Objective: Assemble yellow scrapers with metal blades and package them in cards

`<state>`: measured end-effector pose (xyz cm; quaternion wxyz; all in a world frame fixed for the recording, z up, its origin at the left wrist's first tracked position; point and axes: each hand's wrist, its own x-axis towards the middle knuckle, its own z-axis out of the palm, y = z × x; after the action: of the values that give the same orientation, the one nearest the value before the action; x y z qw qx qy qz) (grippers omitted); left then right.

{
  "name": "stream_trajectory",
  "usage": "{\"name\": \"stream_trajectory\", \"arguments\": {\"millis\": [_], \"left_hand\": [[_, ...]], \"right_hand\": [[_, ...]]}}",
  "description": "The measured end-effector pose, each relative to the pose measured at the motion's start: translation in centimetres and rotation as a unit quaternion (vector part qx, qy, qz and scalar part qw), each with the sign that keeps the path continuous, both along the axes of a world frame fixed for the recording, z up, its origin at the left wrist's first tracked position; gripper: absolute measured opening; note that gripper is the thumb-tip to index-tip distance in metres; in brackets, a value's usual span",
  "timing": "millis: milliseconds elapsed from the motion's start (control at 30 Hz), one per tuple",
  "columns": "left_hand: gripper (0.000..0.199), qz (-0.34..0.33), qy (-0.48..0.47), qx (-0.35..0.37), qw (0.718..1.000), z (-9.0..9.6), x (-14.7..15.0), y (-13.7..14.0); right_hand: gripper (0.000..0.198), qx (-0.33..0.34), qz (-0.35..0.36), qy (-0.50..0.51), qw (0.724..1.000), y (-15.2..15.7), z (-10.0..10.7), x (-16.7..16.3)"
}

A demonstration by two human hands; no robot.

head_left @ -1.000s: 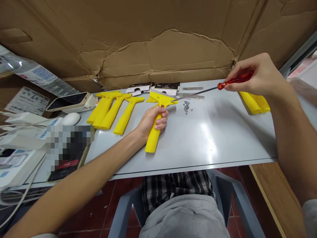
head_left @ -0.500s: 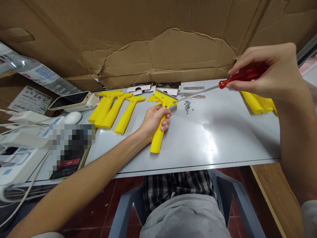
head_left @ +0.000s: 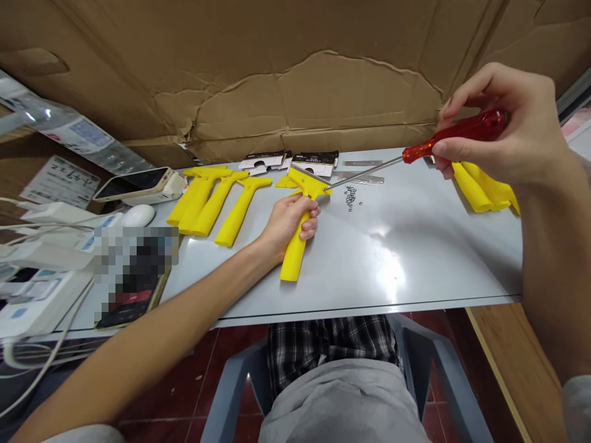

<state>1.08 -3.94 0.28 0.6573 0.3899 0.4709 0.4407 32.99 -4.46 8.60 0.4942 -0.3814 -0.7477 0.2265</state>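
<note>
My left hand [head_left: 293, 224] is wrapped round the handle of a yellow scraper [head_left: 292, 261], its head tilted up and away from me with a metal blade along the far edge. A red-handled screwdriver [head_left: 466, 132] is in my right hand [head_left: 512, 123], between thumb and fingers. Its shaft slants down to the left, and the tip meets the right corner of the scraper head. A small pile of screws or nuts [head_left: 351, 198] lies just right of that head. Behind the pile lie thin metal blades [head_left: 360, 178].
Several yellow scraper handles [head_left: 235, 212] lie to the left, more yellow handles [head_left: 478, 187] to the right. Black-and-white blade packets [head_left: 316, 163] sit against the cardboard [head_left: 300, 98]. Phones, a white mouse [head_left: 138, 215], a power strip [head_left: 32, 301] and a plastic bottle [head_left: 83, 132] crowd the left.
The fingers of my right hand have loosened and shifted on the screwdriver handle, showing more of it. The tip stays at the scraper's corner; my left hand holds still.
</note>
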Motion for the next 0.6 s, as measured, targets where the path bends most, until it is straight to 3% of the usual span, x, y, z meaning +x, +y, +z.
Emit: {"name": "stream_trajectory", "arguments": {"millis": [267,367,500,600], "left_hand": [[0.020,0.005,-0.005,-0.010,1.000,0.2,0.1,-0.1],[0.021,0.009,-0.010,-0.007,1.000,0.1,0.2,-0.1],[0.022,0.014,-0.018,-0.006,1.000,0.0,0.1,-0.1],[0.020,0.013,-0.025,-0.006,1.000,0.0,0.1,0.0]], "right_hand": [[0.031,0.015,-0.080,-0.048,0.996,0.1,-0.6,-0.4],[0.032,0.007,-0.063,-0.026,0.998,0.3,-0.6,-0.4],[0.049,-0.002,-0.003,0.024,1.000,0.7,-0.5,-0.2],[0.052,0.027,-0.001,0.041,0.999,1.0,-0.6,-0.2]]}}
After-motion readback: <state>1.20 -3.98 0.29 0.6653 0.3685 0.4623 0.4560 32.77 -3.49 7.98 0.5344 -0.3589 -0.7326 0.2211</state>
